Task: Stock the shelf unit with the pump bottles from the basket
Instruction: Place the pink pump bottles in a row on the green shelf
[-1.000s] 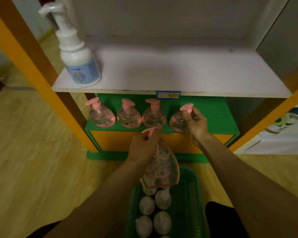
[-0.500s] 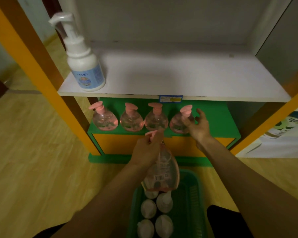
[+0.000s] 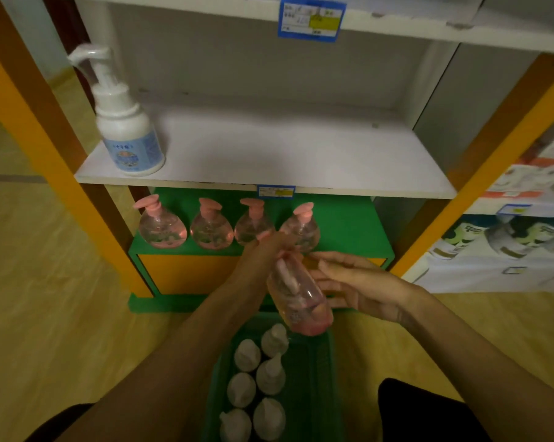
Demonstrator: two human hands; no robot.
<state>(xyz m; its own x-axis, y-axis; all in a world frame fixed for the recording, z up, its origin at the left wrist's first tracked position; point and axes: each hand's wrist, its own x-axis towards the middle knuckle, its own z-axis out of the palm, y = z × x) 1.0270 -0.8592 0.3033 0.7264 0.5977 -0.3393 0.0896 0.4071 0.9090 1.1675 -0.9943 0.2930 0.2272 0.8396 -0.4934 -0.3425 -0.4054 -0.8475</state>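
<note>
4 on the green shelf: pink pump bottles point(image 3: 162, 224) stand upright in a row along the front of the bottom green shelf point(image 3: 349, 228), each with a pink pump head; the rightmost one is partly hidden behind the hands.
Held bottle: 1 more pink bottle point(image 3: 296, 298) is in the air, tilted, its base toward the camera and its pump end up toward the shelf, above the far end of the basket and in front of the row.
Left hand: the left hand point(image 3: 263, 253) grips the held bottle at its neck and pump end, fingers curled round it; the pump head itself is mostly covered.
Right hand: the right hand point(image 3: 361, 288) is just beside the bottle on its right, fingers straight and spread toward the bottle's side; whether the fingertips touch it I cannot tell.
Basket: a green basket point(image 3: 314, 378) sits on the floor below the hands, between the person's knees, holding 6 white pump bottles point(image 3: 271, 374) seen from above in 2 columns.
White shelf: 1 white pump bottle with a blue label point(image 3: 126, 132) stands upright at the left front corner of the white shelf point(image 3: 285, 154) above.
Price tags: blue tags point(image 3: 275, 191) are fixed to the front edges of the white shelf and the shelf above it.
Floor: pale wood floor point(image 3: 46, 298) surrounds the unit, which has orange posts.
</note>
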